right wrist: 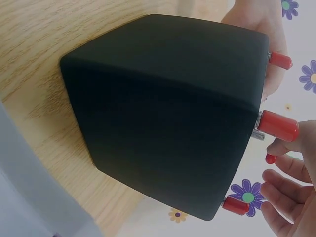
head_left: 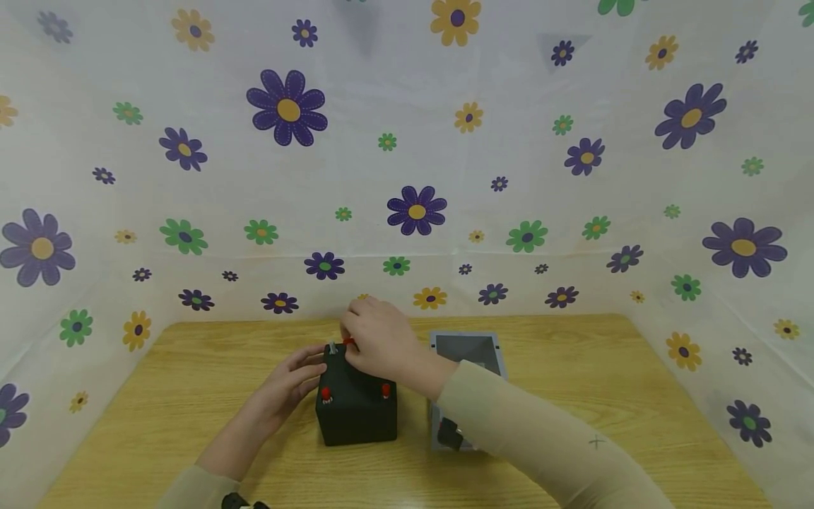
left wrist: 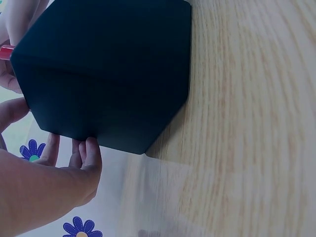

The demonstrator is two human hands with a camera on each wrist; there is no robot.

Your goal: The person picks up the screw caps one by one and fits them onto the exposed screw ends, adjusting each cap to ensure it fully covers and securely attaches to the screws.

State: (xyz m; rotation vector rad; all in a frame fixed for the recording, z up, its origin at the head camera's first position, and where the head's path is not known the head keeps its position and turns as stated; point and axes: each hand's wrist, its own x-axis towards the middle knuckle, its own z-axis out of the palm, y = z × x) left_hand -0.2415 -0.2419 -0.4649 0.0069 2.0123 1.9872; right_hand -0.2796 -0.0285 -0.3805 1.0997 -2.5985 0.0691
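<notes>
A black box [head_left: 356, 424] stands on the table with metal bolts on its top. Red caps cover the near-left bolt [head_left: 326, 394] and the near-right bolt [head_left: 386, 391]; the far-left bolt [head_left: 333, 348] is bare thread. My right hand [head_left: 381, 339] reaches over the box top and pinches a small red cap [right wrist: 270, 158] between thumb and finger, close beside the bare bolt. In the right wrist view another red cap [right wrist: 236, 205] sits on the far-right bolt, which the hand hides in the head view. My left hand [head_left: 292, 385] rests its extended fingertips against the box's left side.
Right of the box stands a grey open bin [head_left: 500, 353], partly covered by my right sleeve [head_left: 540, 438]. The wooden table [head_left: 203, 367] ends at a flower-printed cloth [head_left: 356, 177] that rises behind it and along both sides.
</notes>
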